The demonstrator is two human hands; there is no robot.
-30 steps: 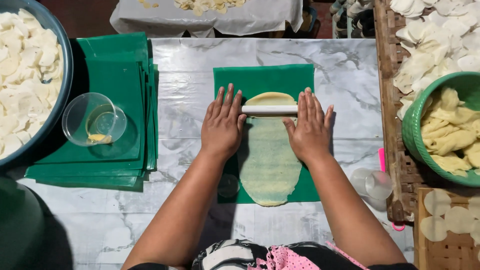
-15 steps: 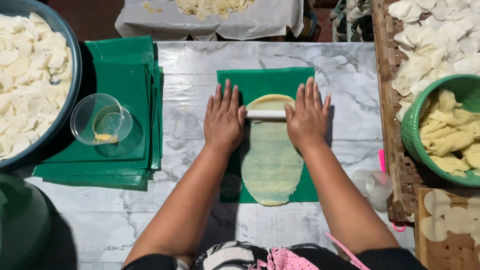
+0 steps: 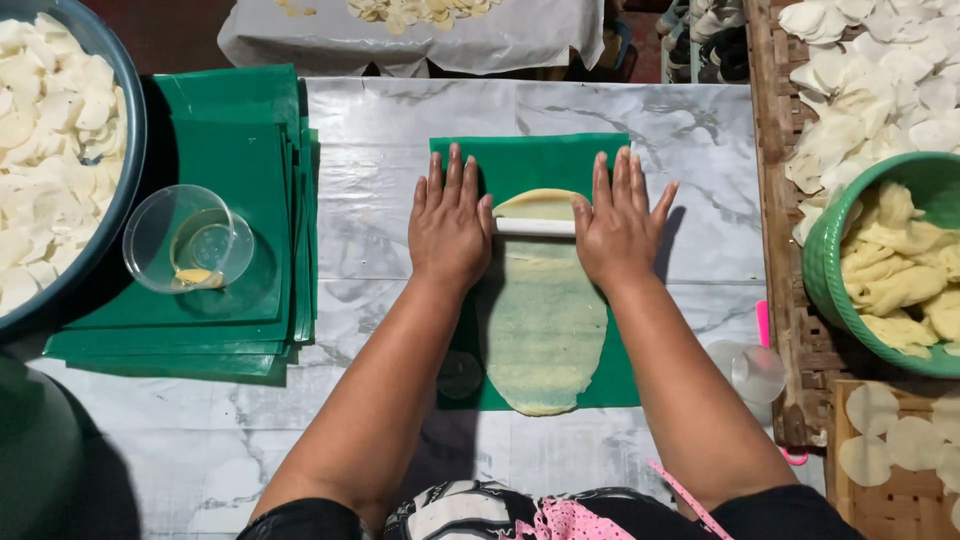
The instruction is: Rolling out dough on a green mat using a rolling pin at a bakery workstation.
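Left hand point(image 3: 452, 225) flat, fingers spread, palm pressing left end of white rolling pin point(image 3: 535, 227); right hand point(image 3: 618, 225) likewise on right end. Neither hand grips it: open palms let pin roll beneath. Pin lies across far end of thin yellowish dough sheet point(image 3: 545, 320), stretched long toward body. Dough rests on green plastic sheet point(image 3: 540, 155), likely against sticking to marble-pattern table point(image 3: 380, 150). Stack of spare green sheets point(image 3: 230, 140) at left, clear cup point(image 3: 190, 240) on top. Green basket point(image 3: 830, 260) at right holds dough pieces.
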